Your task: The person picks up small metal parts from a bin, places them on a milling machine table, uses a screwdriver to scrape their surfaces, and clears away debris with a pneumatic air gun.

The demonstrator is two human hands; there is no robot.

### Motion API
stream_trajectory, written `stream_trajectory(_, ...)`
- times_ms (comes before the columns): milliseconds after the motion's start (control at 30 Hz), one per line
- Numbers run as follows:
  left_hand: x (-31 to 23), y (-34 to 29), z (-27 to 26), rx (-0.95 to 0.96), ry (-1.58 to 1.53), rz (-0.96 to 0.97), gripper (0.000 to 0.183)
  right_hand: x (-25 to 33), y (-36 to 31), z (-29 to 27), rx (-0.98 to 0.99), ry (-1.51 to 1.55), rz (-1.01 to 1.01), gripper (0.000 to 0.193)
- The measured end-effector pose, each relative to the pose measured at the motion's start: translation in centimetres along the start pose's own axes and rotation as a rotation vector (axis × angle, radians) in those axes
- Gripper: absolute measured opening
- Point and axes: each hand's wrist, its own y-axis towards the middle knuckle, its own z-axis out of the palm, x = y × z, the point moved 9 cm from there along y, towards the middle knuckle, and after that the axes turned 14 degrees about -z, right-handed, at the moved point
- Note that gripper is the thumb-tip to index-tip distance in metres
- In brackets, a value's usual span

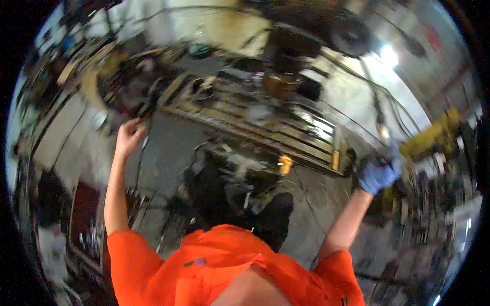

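Observation:
My left hand (130, 136) is bare and raised at the left, over the floor near a cluttered bench. Its fingers are loosely bent, the thumb stands a little apart, and I see nothing held. Out to the right, my right hand (378, 176) wears a blue glove and is blurred by motion. Its fingers appear curled round something dark beside a yellow machine part (434, 133); what it is cannot be made out. Between my arms and farther off lies a slatted metal machine table (245, 120).
A dark machine head (286, 48) stands over the slatted table. A small yellow-orange object (285, 164) sits in front of the table's near edge. Cables (388, 92) hang at the back right. A dark red panel (84, 217) and cluttered metal parts (138, 84) are at the left.

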Motion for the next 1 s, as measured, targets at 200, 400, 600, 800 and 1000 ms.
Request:
stream_trajectory(200,8.7,-8.0,-17.9,-0.369,0.06,-0.241,0.042,1.6,3.1,-3.7,0.129,0.022,-0.094,0.029)
stream_trajectory(400,23.9,-23.2,-30.4,-0.474,-0.046,-0.693,0.042,6.6,3.1,0.5,0.369,-0.689,-1.132,0.018)
stream_trajectory(600,28.7,-28.8,-30.6,-0.614,0.493,-0.925,0.04,12.0,-2.0,7.7,0.238,-0.652,-1.399,0.033)
stream_trajectory(800,33.6,-24.9,-29.8,-0.536,0.661,-1.021,0.041,7.2,9.1,0.5,0.334,-1.161,-0.952,0.029)
stream_trajectory(1000,35.6,-20.9,-27.4,-0.343,1.025,-1.027,0.032,10.4,8.2,6.7,0.388,-0.994,-0.959,0.024)
